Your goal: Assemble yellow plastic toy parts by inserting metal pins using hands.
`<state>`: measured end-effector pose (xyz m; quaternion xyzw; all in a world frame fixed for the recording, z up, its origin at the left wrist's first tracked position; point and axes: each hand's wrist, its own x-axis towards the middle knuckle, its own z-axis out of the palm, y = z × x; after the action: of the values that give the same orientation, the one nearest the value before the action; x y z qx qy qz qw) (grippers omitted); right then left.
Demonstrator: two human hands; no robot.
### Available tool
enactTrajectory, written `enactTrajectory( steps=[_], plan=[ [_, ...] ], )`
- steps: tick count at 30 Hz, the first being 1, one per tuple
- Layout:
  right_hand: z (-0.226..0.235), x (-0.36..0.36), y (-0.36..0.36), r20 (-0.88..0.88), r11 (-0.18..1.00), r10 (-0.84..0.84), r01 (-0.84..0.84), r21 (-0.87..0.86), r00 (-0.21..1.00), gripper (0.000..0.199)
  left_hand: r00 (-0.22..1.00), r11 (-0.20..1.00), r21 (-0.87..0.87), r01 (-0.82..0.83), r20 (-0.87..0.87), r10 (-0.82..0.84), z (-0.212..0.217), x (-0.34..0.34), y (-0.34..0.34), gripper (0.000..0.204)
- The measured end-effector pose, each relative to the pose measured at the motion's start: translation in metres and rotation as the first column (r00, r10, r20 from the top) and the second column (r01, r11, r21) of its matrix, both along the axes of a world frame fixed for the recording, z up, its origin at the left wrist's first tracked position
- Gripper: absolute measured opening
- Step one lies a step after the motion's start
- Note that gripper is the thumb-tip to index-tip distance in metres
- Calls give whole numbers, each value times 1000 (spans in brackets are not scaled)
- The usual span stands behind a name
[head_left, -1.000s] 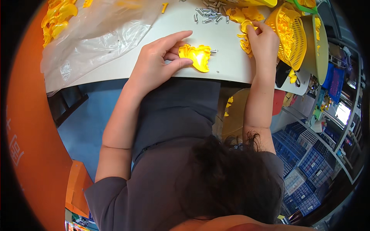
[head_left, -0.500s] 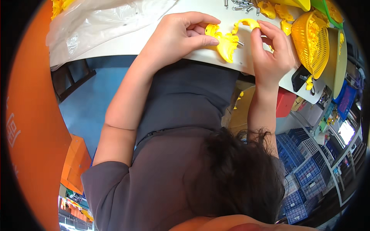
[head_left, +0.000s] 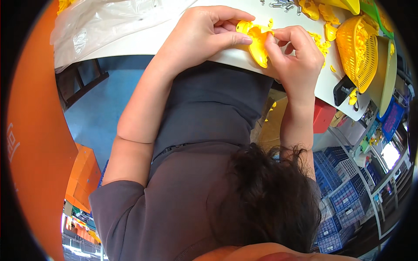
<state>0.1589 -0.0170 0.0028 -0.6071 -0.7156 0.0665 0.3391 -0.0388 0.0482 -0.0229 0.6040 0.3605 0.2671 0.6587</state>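
Note:
Over the white table's front edge, my left hand [head_left: 209, 37] is closed on a glossy yellow plastic shell part [head_left: 259, 48], thumb and fingers gripping its left end. The part has a ring-like left end and a curved, pointed lobe hanging toward me. My right hand [head_left: 300, 58] pinches a smaller curved yellow plastic piece [head_left: 270, 24] against the part's upper right side. Its fingers hide most of that piece, and the spring at the joint cannot be seen.
Several metal springs [head_left: 285, 6] lie at the far side of the white table [head_left: 209, 58]. Yellow parts [head_left: 320, 43] are scattered beyond my right hand, near a yellow basket [head_left: 372, 65] of more parts. A black phone-like object [head_left: 342, 90] sits at the right edge; clear plastic sheeting [head_left: 100, 30] covers the left.
My right hand has moved left, bringing the small curved piece from beside the shell part into contact with it. My left hand keeps its hold. The view has shifted slightly.

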Motion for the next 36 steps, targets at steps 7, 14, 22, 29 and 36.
enactTrajectory(
  steps=[7, 14, 22, 29, 36],
  plan=[
    [12, -1, 6, 100, 993, 62, -51, -108, 993, 19, 995, 998, -33, 60, -75, -62, 4, -4, 3, 33],
    [18, -6, 14, 115, 958, 20, 14, -286, 993, 17, 995, 989, -123, 83, -37, -89, 5, -4, 7, 43],
    [9, 2, 13, 124, 978, 138, -115, -175, 983, 12, 999, 999, 27, 36, -2, -36, -2, -1, 4, 33],
    [8, 7, 16, 114, 964, 205, -181, -192, 972, 10, 996, 995, 33, 92, -21, -92, -1, -3, 5, 33],
    [2, 3, 5, 27, 979, 132, -126, -162, 991, 16, 1000, 1000, 29, 8, 9, -8, 2, -1, -2, 40]
  ],
)
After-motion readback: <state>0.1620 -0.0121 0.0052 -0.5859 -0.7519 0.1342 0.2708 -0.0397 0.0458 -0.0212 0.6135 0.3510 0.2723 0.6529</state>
